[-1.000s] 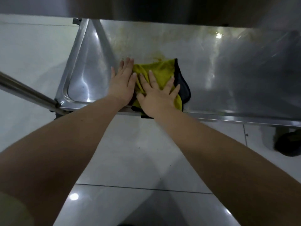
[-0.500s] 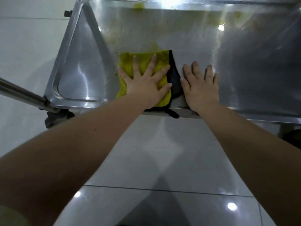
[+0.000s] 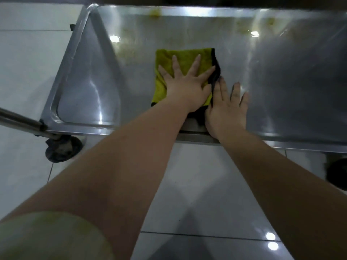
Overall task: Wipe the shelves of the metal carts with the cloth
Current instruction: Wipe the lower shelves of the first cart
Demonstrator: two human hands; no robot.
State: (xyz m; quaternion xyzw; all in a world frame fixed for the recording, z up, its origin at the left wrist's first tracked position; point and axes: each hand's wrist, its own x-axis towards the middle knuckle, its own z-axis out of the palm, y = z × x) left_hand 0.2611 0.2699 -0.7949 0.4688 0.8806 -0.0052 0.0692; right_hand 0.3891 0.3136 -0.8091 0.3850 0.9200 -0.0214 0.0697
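Note:
A yellow cloth [image 3: 185,56] with a dark edge lies flat on the steel cart shelf [image 3: 281,81], left of the middle. My left hand [image 3: 185,88] presses down on it with fingers spread wide. Just right of the cloth, my right hand [image 3: 228,107] lies flat on the bare metal near the front rim, its thumb side touching the cloth's dark edge. Yellowish smears [image 3: 127,51] mark the shelf left of the cloth, and more smears [image 3: 155,12] sit along the back rim. Part of the cloth's near end is hidden under my left wrist.
The shelf has a raised rim [image 3: 62,76] all round. A steel handle bar [image 3: 18,120] joins the cart's front left corner, above a dark caster wheel [image 3: 62,148]. Another dark wheel [image 3: 338,173] shows at the right edge. Glossy white floor tiles [image 3: 197,184] lie below.
My left hand moved onto the cloth and my right hand came off it onto bare metal at its right. The cloth has slid farther back from the front rim.

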